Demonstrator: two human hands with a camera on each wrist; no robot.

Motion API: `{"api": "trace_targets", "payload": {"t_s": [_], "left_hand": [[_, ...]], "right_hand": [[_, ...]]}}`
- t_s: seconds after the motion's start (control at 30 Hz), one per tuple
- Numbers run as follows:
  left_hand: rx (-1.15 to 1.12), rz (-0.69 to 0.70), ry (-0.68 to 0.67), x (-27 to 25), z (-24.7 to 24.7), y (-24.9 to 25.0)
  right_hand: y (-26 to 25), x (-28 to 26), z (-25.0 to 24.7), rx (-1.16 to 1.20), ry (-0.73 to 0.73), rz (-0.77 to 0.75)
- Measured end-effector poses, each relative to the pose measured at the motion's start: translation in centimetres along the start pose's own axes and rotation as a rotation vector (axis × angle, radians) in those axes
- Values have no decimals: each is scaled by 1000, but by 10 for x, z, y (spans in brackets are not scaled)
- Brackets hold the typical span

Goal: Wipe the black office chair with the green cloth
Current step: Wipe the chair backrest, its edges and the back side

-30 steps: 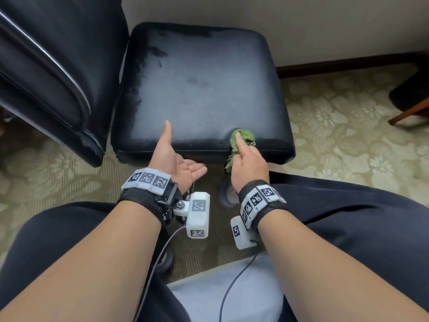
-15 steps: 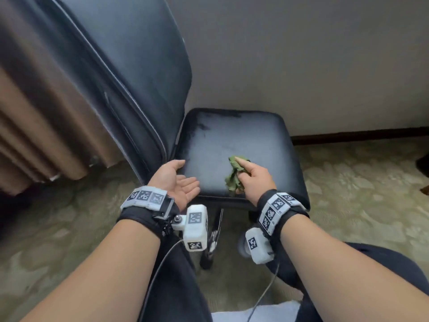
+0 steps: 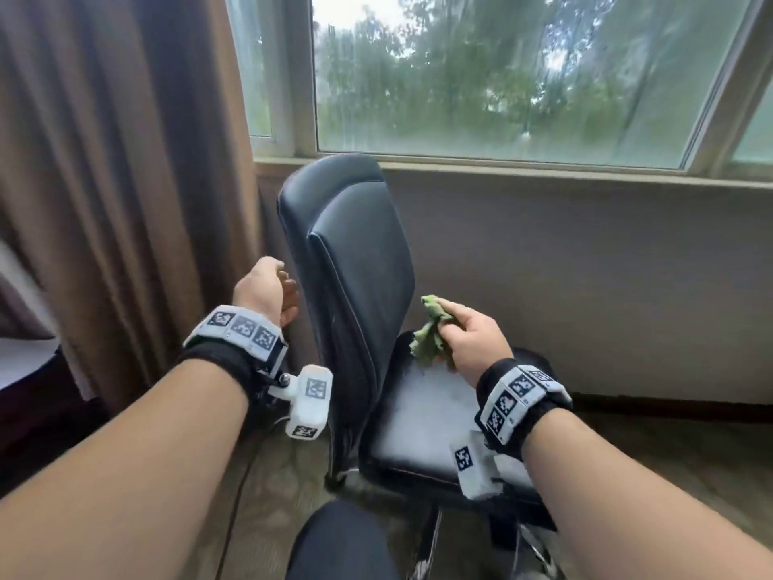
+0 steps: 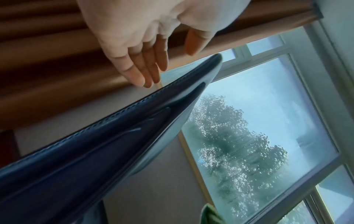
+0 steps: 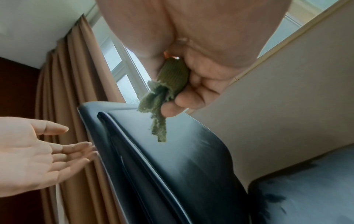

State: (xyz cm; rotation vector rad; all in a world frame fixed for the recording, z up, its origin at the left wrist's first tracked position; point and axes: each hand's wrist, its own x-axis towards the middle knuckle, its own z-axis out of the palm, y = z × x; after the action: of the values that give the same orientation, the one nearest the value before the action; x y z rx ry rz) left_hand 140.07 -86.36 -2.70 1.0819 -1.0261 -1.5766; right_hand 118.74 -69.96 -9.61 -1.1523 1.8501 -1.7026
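Observation:
The black office chair (image 3: pixel 355 261) stands under the window, backrest on the left, seat (image 3: pixel 422 416) on the right. My right hand (image 3: pixel 468 332) grips the bunched green cloth (image 3: pixel 431 332) in the air above the seat, just right of the backrest. In the right wrist view the green cloth (image 5: pixel 164 97) hangs from my curled fingers (image 5: pixel 184 103) in front of the backrest (image 5: pixel 172 159). My left hand (image 3: pixel 272 290) is open beside the backrest's left edge, fingers relaxed, holding nothing. In the left wrist view the left hand's fingers (image 4: pixel 145 66) hover just off the backrest edge (image 4: pixel 172 97).
A brown curtain (image 3: pixel 125 182) hangs close behind my left hand. The window (image 3: pixel 502 77) and its sill run above the chair, with a grey wall (image 3: pixel 606 286) behind the seat. Patterned carpet (image 3: pixel 669 462) lies to the right. My knee (image 3: pixel 339 542) is at the bottom.
The view has swung up from the seat to the backrest and window. My right hand lifted the cloth off the seat's front. My left hand rose to the backrest's left edge.

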Motion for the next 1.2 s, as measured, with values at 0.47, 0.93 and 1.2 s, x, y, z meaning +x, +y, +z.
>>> {"api": "trace_targets", "payload": {"t_s": [0.47, 0.93, 1.2], "left_hand": [[196, 63, -129, -1, 12, 31], [399, -29, -435, -13, 0, 44], [339, 396, -318, 2, 19, 49]], "right_hand": [[-44, 25, 17, 106, 0, -11], [-74, 7, 19, 291, -49, 5], [-95, -2, 20, 433, -19, -125]]}}
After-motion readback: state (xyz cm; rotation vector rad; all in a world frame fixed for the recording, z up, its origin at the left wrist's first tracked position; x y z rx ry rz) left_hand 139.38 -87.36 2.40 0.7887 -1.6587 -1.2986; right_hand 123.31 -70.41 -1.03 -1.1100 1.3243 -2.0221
